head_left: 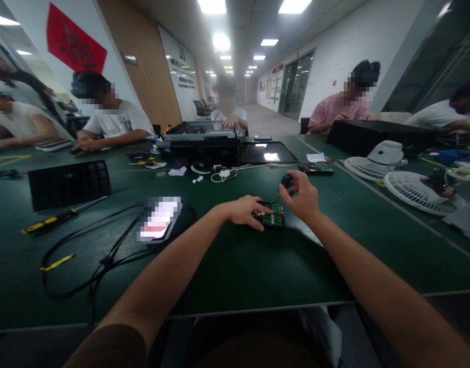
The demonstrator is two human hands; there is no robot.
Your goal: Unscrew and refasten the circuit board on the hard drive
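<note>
A small device with a green circuit board (273, 219) lies on the green table (235, 276), in front of me. My left hand (245, 210) rests on its left side, fingers spread over the board and pressing it at the edge. Above its right side, my right hand (301, 194) is closed on the dark handle of a small screwdriver (286, 180). The thin shaft points down to the board's upper right part; whether the tip sits in a screw is too small to tell.
Left of my arms are a lit phone (160, 219), black cables (104, 260), a yellow-black screwdriver (50, 222) and a dark panel (69, 185). Another circuit-board device (316, 168) lies beyond my right hand. White fan parts (415, 191) stand right. Several people sit around the table.
</note>
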